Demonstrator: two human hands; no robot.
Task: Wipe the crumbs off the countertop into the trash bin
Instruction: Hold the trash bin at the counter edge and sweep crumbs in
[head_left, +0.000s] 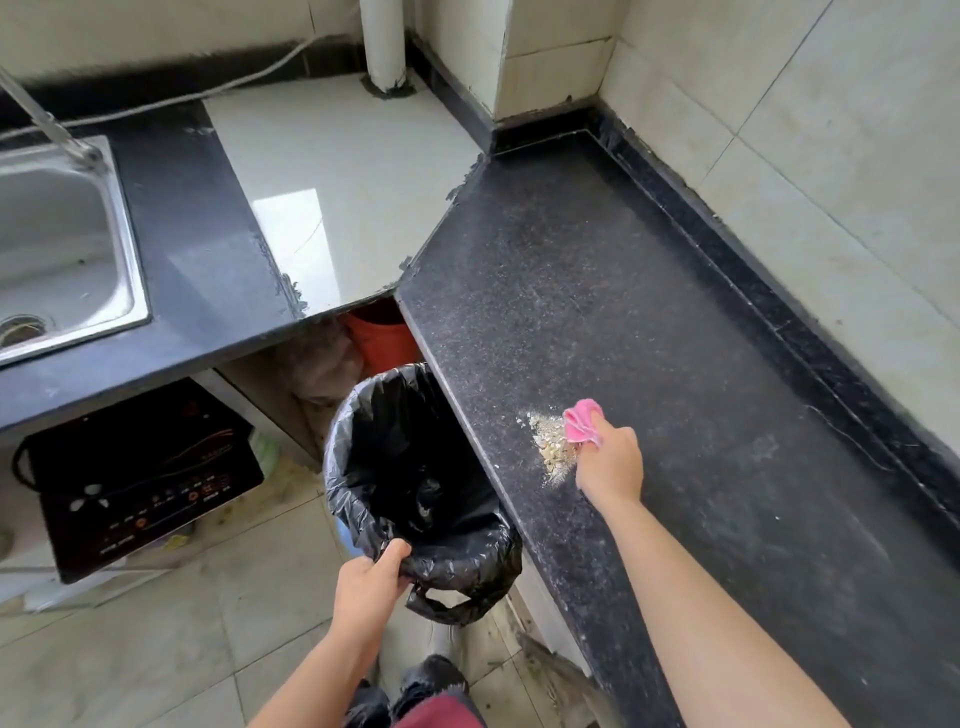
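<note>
A pile of pale crumbs (551, 447) lies on the black speckled countertop (649, 322), a short way in from its left edge. My right hand (610, 462) presses a crumpled pink cloth (583, 422) onto the counter, touching the right side of the pile. A trash bin lined with a black bag (415, 483) is held just below the counter's left edge, level with the crumbs. My left hand (370, 581) grips the near rim of the bin and its bag.
A steel sink (62, 244) sits at the far left. A pale tiled corner section (337, 197) joins the two counters. An induction cooker (140, 473) rests under the left counter, a red bucket (382, 338) behind the bin. Tiled walls close the right side.
</note>
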